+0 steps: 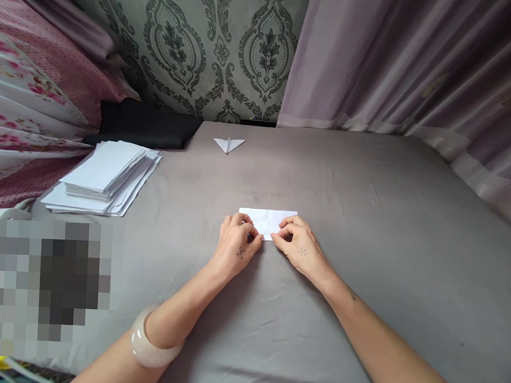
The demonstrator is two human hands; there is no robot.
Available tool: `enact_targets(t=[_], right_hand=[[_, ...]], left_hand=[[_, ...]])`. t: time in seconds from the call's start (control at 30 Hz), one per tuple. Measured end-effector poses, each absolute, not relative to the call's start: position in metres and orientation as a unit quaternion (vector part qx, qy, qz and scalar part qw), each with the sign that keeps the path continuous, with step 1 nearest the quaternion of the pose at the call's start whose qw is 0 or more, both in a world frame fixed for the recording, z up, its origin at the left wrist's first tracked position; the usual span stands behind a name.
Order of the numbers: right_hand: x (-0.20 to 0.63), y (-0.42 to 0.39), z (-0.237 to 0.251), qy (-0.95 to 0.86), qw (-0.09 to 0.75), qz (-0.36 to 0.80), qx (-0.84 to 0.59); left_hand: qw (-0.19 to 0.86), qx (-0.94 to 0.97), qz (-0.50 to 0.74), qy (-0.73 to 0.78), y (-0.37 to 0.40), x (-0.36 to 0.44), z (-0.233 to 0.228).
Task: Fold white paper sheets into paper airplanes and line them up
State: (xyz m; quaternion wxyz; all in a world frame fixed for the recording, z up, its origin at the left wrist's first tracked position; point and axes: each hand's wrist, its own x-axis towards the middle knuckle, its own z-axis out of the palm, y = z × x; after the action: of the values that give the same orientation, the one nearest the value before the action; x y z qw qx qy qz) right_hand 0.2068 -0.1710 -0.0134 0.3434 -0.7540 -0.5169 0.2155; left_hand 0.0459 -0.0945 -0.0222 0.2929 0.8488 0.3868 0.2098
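Small white paper rectangle (261,217), thin vertical line near the middle — flat on smooth grey fabric sheet (364,230), between both hands. Bare left hand (239,241), glossy cream bangle (156,342) on the forearm: fingers curled, thumb at the near edge, grasping the left part. Bare right hand (299,241): mirrored pose, grasping the right part; exact contact beneath the fingertips hidden.

Handling, by judgement: square edges and corners first; steady one side, press outward from the middle with the other; keep pressure firm and even, given a likely yielding surface underneath.

Surroundings: small winged white folded-paper piece (236,144), well beyond the hands; uneven stack of white paper sheets (106,165), far left; folded black flat material (152,125) behind it; lilac curtain (363,60), back right. Pixelated patch at left — contents unreadable. In the way: only curled fingers, covering the outer ends.
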Motion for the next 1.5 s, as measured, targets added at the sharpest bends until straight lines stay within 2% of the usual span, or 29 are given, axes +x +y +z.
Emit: enact_targets(t=[0.6, 0.77, 0.93, 1.0, 1.17, 1.23, 1.37, 1.5], right_hand=[[0.210, -0.172, -0.008, -0.513, 0.335, 0.241, -0.753], [0.211, -0.173, -0.010, -0.530, 0.345, 0.210, -0.745], [0.212, -0.179, -0.012, -0.582, 0.333, 0.171, -0.722], [0.210, -0.182, -0.010, -0.625, 0.294, 0.122, -0.712], [0.197, -0.192, 0.000, -0.721, 0.074, -0.022, -0.689], [0.192, -0.195, 0.003, -0.732, 0.019, -0.055, -0.679], [0.187, -0.199, 0.005, -0.729, -0.004, -0.084, -0.679], [0.190, -0.203, 0.007, -0.726, -0.006, -0.066, -0.684]], left_hand=[[0.263, 0.878, 0.146, 0.373, -0.095, 0.045, -0.014], [0.219, 0.902, 0.143, 0.344, -0.096, 0.044, -0.016], [0.127, 0.933, 0.144, 0.304, -0.100, 0.044, -0.010], [0.098, 0.955, 0.115, 0.256, -0.102, 0.044, -0.004], [0.078, 0.984, 0.020, 0.161, -0.109, 0.042, 0.005], [0.078, 0.983, 0.022, 0.163, -0.109, 0.039, 0.005], [0.095, 0.979, 0.049, 0.174, -0.105, 0.031, 0.006], [0.127, 0.974, 0.047, 0.180, -0.097, 0.022, 0.010]])
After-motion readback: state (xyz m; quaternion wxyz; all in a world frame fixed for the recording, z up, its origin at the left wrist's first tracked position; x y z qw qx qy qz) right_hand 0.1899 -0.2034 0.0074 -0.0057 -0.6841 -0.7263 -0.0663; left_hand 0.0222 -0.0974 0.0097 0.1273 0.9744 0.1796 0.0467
